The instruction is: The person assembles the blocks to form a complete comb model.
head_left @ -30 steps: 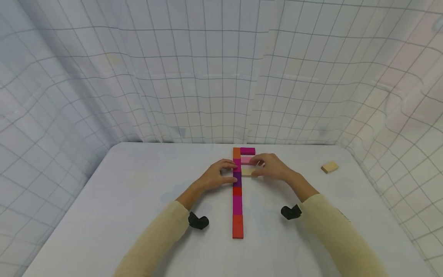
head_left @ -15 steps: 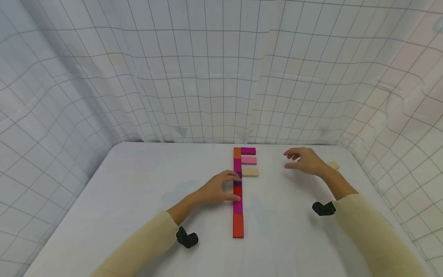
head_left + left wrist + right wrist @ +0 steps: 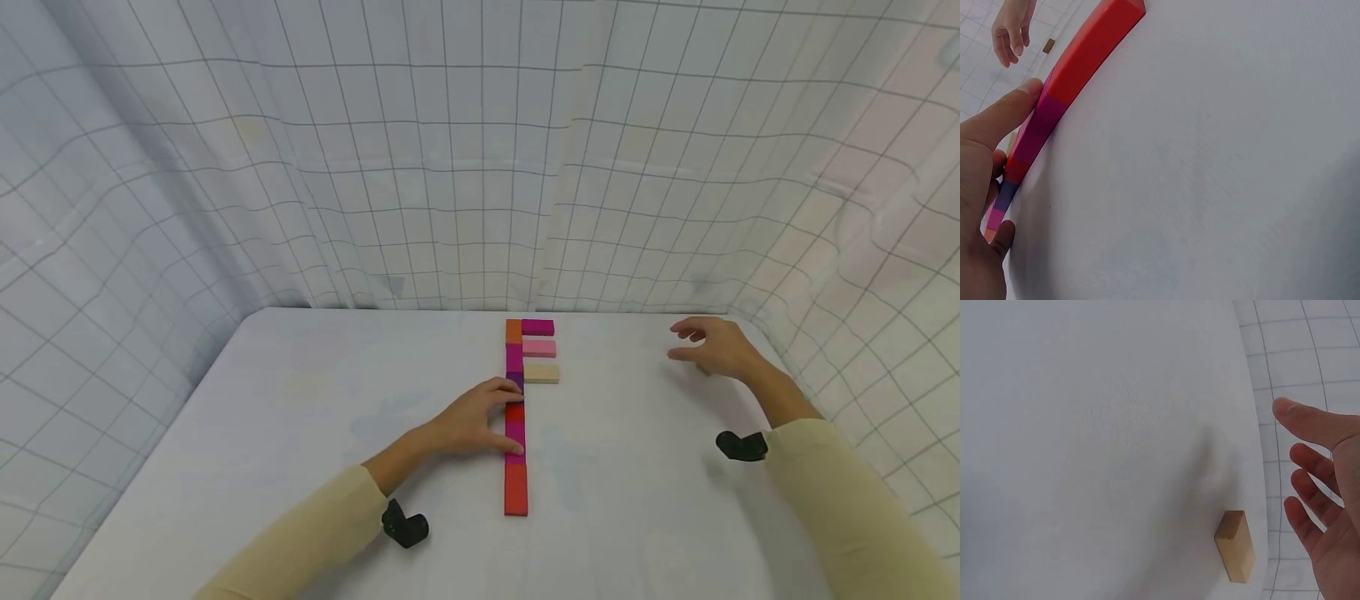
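A straight row of coloured blocks runs toward the person, from an orange block (image 3: 513, 331) at the far end to a red block (image 3: 516, 492) at the near end. My left hand (image 3: 467, 422) lies across its middle, thumb at a magenta block (image 3: 1038, 128) and fingertips on the purple part. Against the row's right side stand a magenta block (image 3: 537, 327), a pink block (image 3: 540, 348) and a pale wooden block (image 3: 542, 373). Holding nothing, my right hand (image 3: 716, 346) hovers over another wooden block (image 3: 1236, 547), which it mostly hides in the head view.
A white table (image 3: 315, 433) carries everything. Grid-patterned white curtains (image 3: 465, 167) enclose it at the back and both sides. Black wrist-worn pieces (image 3: 742, 446) stick out below each sleeve.
My right hand has left the pale wooden block beside the row and moved right to the loose one. My left hand has slid down the row toward the person.
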Available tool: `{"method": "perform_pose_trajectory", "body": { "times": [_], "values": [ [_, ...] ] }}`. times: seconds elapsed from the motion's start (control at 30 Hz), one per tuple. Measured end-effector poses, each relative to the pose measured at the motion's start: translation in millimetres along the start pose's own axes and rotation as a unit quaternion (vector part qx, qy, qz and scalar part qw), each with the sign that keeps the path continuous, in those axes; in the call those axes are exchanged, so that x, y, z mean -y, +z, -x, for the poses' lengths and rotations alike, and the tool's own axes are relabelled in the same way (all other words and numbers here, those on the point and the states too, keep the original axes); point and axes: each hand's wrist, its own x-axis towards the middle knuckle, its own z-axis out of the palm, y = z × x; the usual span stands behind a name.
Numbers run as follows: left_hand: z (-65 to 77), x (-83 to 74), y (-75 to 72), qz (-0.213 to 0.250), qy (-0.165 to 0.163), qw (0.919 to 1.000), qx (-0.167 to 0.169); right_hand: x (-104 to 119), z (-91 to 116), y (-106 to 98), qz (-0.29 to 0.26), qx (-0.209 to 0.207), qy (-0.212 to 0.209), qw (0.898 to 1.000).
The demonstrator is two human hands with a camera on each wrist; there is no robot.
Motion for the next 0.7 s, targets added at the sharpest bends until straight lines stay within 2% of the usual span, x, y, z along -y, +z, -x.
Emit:
{"method": "perform_pose_trajectory", "body": {
  "times": [0.37, 0.6, 0.7],
  "values": [
    [0.2, 0.0, 0.8, -0.001, -0.005, 1.0, 0.005, -39, 19, -10, 0.009, 0.009, 0.042, 0.999],
    [1.8, 0.0, 1.0, 0.005, -0.004, 1.0, 0.001, -54, 25, -5, 0.017, 0.019, 0.063, 0.998],
    [2.2, 0.4, 1.2, 0.007, -0.003, 1.0, -0.001, -58, 26, 0, 0.004, 0.026, 0.077, 0.997]
  ]
}}
